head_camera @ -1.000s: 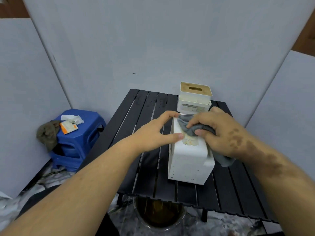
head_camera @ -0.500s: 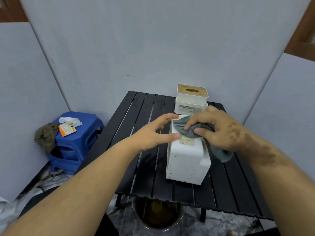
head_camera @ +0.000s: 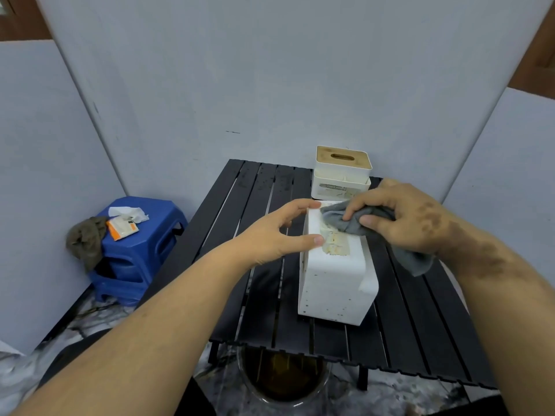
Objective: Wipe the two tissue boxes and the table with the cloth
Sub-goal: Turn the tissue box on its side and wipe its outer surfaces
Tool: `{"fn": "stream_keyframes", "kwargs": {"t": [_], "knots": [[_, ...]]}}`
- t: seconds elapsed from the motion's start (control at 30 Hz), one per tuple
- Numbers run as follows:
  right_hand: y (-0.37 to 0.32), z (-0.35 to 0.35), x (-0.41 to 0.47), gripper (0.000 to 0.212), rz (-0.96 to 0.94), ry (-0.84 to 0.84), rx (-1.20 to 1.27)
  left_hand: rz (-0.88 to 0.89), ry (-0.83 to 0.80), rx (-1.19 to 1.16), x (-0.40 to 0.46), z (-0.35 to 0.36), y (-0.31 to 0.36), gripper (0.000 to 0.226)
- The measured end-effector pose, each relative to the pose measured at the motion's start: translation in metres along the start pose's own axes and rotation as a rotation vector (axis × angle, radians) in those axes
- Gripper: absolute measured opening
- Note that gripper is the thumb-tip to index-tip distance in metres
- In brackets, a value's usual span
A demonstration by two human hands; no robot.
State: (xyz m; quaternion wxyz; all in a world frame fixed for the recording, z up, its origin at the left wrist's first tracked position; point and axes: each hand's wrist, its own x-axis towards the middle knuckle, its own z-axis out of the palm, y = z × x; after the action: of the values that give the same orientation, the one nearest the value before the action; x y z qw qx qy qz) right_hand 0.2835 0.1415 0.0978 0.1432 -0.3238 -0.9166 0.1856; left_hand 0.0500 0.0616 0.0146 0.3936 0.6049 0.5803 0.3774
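Two tissue boxes stand on the black slatted tabletop [head_camera: 258,187]: a plain white plastic tissue box [head_camera: 333,283] near the front, and a cream tissue box with a wooden slotted lid [head_camera: 342,172] just behind it at the far edge. The right hand [head_camera: 402,220] has its grip closed round a bunched grey cloth [head_camera: 354,219], pressing it onto the white box's top at the far end, above a yellowish stained patch. The left hand [head_camera: 279,232] steadies that box, thumb and fingers spread against its upper left edge. Wiping the first box looks to be the step in hand; next, the cloth likely needs drawing across the stain while the box is braced.
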Motion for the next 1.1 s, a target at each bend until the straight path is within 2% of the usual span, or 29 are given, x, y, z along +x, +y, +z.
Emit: {"fn": "stream_keyframes", "kwargs": {"t": [0.27,0.4,0.5,0.57,0.7,0.87,1.0,1.1], "knots": [[-0.025,0.029,0.011,0.032,-0.097,-0.031,-0.033,0.029,0.031,0.025,-0.001,0.000,0.002,0.059],[-0.003,0.003,0.002,0.032,0.000,0.020,-0.020,-0.034,0.008,0.017,-0.002,-0.002,0.002,0.062],[0.002,0.010,0.003,0.030,0.055,0.107,-0.052,-0.027,0.003,-0.007,-0.002,0.002,0.000,0.065],[-0.002,0.027,0.008,0.030,0.016,0.112,-0.060,-0.009,0.015,0.000,-0.001,0.003,0.000,0.068],[-0.005,0.031,0.005,0.028,-0.121,0.000,-0.002,-0.006,0.012,0.006,-0.001,0.002,-0.001,0.070],[0.015,-0.004,-0.014,0.043,-0.050,0.053,0.071,-0.020,-0.013,-0.014,-0.002,0.000,0.000,0.065],[-0.003,0.025,-0.003,0.035,-0.073,0.116,0.049,-0.018,0.007,-0.019,0.000,0.004,-0.001,0.071],[-0.010,0.033,-0.001,0.036,-0.110,0.067,0.074,-0.006,0.005,-0.007,0.000,0.002,-0.003,0.074]]}}
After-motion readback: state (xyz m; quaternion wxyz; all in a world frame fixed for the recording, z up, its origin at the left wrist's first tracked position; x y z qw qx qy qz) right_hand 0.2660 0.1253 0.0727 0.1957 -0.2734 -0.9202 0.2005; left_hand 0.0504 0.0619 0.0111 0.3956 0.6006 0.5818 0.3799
